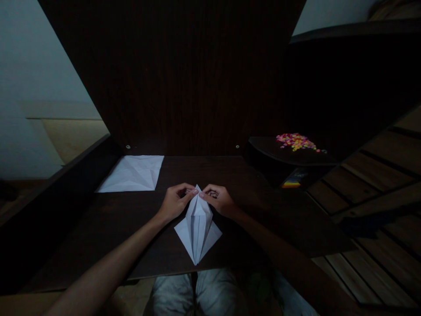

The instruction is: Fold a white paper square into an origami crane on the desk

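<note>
A partly folded white paper model point(198, 230) lies on the dark wooden desk point(108, 224), its narrow tip pointing away from me and its wider point toward the desk's front edge. My left hand point(174, 202) pinches the far tip from the left, fingers curled and thumb pressed onto the paper. My right hand point(219, 199) pinches the same tip from the right, fingers also curled. The two hands almost meet at the tip.
A creased, unfolded white sheet point(133, 174) lies at the desk's back left. A dark side shelf point(272, 151) at right carries a pile of small colourful pieces point(296, 141), with a rainbow-striped item point(293, 181) below. A dark back panel rises behind the desk.
</note>
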Tool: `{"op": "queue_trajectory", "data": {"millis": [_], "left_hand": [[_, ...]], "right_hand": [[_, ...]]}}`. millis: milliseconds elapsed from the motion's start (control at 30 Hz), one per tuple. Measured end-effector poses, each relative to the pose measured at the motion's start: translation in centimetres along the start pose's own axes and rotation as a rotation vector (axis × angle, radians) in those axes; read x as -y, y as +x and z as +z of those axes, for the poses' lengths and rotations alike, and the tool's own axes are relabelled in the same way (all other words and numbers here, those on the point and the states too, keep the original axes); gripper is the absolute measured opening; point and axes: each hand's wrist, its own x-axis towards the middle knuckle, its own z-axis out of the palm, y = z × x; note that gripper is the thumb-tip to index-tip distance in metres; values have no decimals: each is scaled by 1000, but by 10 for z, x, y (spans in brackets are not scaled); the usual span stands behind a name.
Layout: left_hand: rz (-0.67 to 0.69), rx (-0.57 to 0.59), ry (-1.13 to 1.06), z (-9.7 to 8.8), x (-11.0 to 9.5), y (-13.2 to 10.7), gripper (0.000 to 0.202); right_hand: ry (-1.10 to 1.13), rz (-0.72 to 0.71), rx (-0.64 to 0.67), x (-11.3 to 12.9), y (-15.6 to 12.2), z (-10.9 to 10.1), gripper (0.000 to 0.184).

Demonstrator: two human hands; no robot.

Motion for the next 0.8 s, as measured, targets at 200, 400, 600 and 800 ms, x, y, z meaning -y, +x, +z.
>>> {"op": "queue_trajectory", "data": {"millis": [200,400,600,800], "left_hand": [[5,64,29,-1,2,2,25],[-27,141,49,0,6,3,25],[-34,67,80,0,8,2,26],[-12,12,108,-3,9,2,28]], "right_hand": [[-39,-56,-65,-5,2,-1,22],[-20,-80,-105,-6,3,-2,22],[30,-24,-50,-8,7,-2,25],[13,21,41,-10,6,-5,26]]}}
